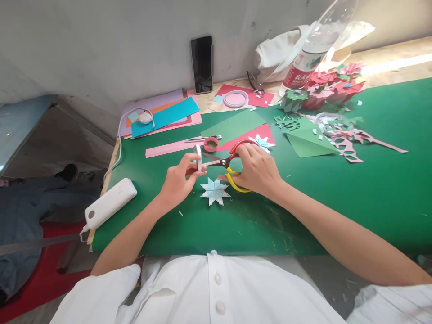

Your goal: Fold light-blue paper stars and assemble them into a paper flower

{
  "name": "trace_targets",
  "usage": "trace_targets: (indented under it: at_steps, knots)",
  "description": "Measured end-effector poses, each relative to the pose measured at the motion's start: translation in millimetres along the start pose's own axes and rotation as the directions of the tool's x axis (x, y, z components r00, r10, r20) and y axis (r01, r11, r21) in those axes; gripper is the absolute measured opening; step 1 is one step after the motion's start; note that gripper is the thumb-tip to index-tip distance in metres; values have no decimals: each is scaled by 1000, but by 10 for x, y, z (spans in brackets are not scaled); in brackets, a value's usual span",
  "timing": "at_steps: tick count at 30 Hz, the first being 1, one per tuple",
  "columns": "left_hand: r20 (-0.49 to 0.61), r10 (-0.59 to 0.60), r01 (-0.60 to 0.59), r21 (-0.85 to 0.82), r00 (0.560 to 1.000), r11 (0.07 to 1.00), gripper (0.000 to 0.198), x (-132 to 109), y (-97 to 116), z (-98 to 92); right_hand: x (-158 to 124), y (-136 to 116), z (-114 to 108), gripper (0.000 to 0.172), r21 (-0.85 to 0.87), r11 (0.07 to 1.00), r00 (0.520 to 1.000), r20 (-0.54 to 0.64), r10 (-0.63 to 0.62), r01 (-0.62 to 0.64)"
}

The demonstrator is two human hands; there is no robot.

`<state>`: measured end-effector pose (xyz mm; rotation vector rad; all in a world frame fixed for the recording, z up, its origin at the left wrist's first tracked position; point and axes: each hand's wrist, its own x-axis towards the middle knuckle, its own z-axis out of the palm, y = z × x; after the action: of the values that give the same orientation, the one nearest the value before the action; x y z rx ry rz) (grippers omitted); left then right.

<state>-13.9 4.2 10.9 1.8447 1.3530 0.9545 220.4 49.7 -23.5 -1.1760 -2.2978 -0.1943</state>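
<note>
Upright between the fingers of my left hand (pixel 182 177) is a narrow white roll of tape (pixel 198 157). My right hand (pixel 258 166) grips scissors (pixel 223 163) by their red and yellow handles. Their blades are spread and reach to the tape roll by my left fingertips; whether they touch tape there I cannot tell. Just below the blades, a light blue folded paper star (pixel 215 191) lies on the green mat (pixel 270 225). Beyond my right hand lies another pale blue paper star (pixel 262 142), partly on a red sheet (pixel 249 137).
Coloured paper (pixel 165 116), a pink strip (pixel 168 147), a cutter knife (pixel 202 138) and a red tape ring (pixel 211 144) lie ahead. A power bank (pixel 110 203) sits left. A phone (pixel 202 65) leans on the wall. Paper flowers (pixel 324 92) and a bottle (pixel 303 67) stand at right.
</note>
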Motion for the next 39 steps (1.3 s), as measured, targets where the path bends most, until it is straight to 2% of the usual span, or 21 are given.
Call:
trace_targets:
  at_steps: [9, 19, 31, 39]
  knots:
    - [22, 97, -97, -4, 995, 995, 16, -16, -24, 43, -38, -10, 2, 36, -40, 999, 998, -66, -8, 6]
    - [22, 75, -75, 38, 997, 996, 8, -41, -6, 42, -15, -62, -76, 36, -60, 994, 993, 66, 98, -95]
    - [-12, 113, -112, 70, 993, 991, 7, -30, -30, 38, -35, -63, -53, 34, -74, 994, 996, -2, 85, -85]
    - [-21, 90, -89, 76, 996, 993, 7, -19, -38, 50, -31, -66, -70, 37, -73, 992, 992, 65, 105, -100]
